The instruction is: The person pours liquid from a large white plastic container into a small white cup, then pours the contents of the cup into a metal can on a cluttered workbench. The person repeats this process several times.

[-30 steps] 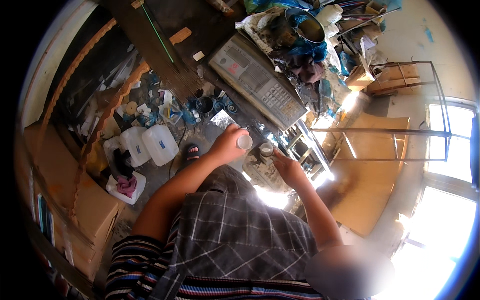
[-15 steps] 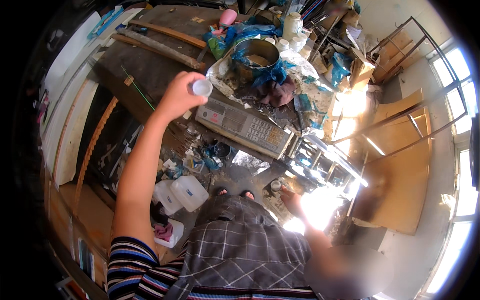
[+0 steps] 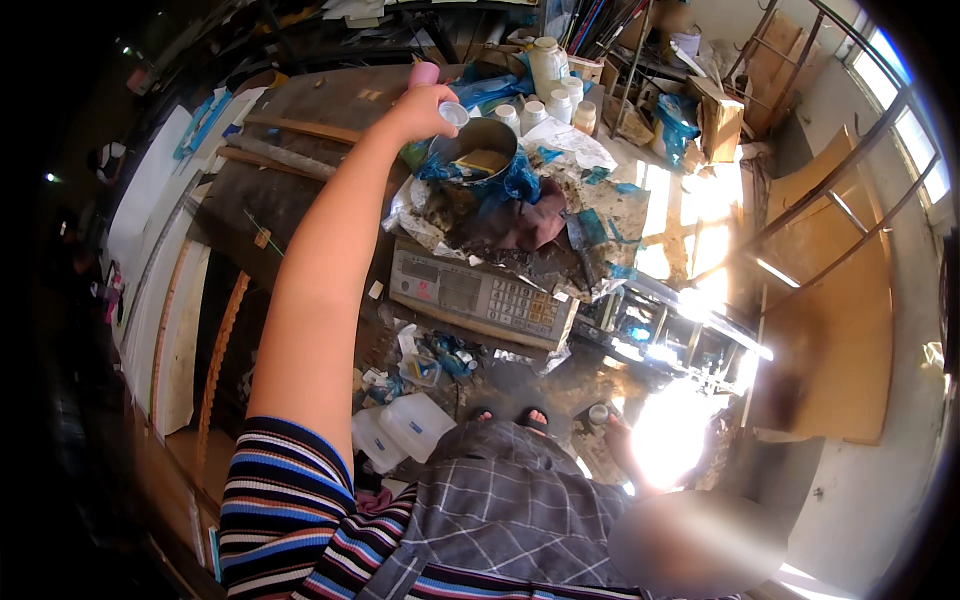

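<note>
My left arm reaches far forward over the bench, and my left hand (image 3: 416, 116) grips a small translucent plastic cup (image 3: 454, 115). This cup is at the back left rim of a large metal pot (image 3: 492, 137), which has brownish material inside and blue plastic bunched around it. A pink cup (image 3: 423, 74) stands just behind the hand. Low on the right, my right hand (image 3: 622, 442) hangs beside a small round container (image 3: 598, 413). Strong sun glare and shadow hide its fingers.
In front of the pot sits a keypad weighing scale (image 3: 470, 292), with a dark reddish cloth (image 3: 543, 217) behind it. Several white jars (image 3: 549, 68) stand behind the pot. Clear plastic tubs (image 3: 415, 425) lie on the floor. A metal frame (image 3: 850, 240) leans at the right.
My left hand has moved forward and right with the small cup, from above the scale's left end to the pot's rim. The view has shifted; my right hand stays low.
</note>
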A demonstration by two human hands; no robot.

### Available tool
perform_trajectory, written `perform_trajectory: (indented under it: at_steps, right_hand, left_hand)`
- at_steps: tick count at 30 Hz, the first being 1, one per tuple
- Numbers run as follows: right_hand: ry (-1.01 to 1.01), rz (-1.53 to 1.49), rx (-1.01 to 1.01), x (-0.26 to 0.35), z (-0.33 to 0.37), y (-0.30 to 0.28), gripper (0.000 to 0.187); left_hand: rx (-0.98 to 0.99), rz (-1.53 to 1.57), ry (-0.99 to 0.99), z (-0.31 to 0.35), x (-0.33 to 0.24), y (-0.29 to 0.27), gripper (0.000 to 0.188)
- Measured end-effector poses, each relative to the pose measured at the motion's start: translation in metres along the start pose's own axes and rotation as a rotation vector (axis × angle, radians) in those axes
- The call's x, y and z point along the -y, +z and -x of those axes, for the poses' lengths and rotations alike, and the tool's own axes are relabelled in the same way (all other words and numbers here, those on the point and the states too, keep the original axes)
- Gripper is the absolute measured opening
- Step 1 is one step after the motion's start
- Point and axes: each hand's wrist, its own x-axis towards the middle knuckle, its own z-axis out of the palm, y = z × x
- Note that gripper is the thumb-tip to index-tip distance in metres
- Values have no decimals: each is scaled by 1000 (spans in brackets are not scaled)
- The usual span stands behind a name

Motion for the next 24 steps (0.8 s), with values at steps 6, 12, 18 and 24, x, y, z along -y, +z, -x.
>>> perform_trajectory:
  at_steps: [6,12,18,24]
  right_hand:
    - [83,-153,50,-49,-12,19,46]
    - [71,-383,51,-47,-11,18,48]
    - [142,-468,117,-28,-14,8,50]
    - [-82,-126,-17,27,8,-20,50]
  left_hand:
    - [72,-247,3,-7,-24,10,56]
    - [105,-364,9,-11,-31,18,57]
    - [117,34,35,-29,-16,22,55]
    - [71,140,12,-25,-8,18,50]
